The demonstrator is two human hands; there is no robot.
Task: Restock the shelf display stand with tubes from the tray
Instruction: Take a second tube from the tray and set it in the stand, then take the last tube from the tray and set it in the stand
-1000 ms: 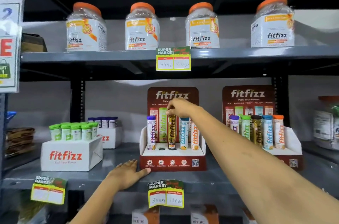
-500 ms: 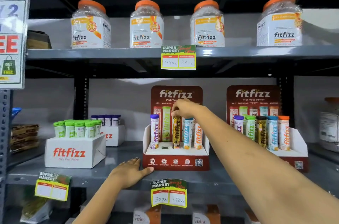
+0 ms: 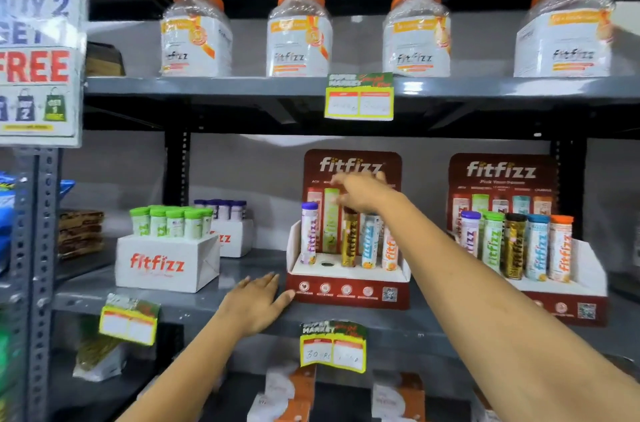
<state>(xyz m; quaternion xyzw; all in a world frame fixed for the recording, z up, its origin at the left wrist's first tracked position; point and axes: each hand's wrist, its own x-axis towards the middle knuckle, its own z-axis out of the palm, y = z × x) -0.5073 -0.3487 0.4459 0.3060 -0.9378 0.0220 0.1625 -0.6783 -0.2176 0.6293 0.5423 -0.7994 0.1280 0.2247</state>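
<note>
Left hand (image 3: 254, 307) flat on the grey shelf (image 3: 242, 271) beside the display stand (image 3: 348, 290).

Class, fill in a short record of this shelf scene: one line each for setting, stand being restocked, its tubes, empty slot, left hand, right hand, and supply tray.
setting: grey metal shelf
stand: red cardboard display stand
tubes: purple-capped tube, gold tube, blue tube, orange tube
empty slot: second hole
left hand: flat on shelf, beside stand
right hand: open, above gold tube
tray: white box of green-capped tubes
</note>
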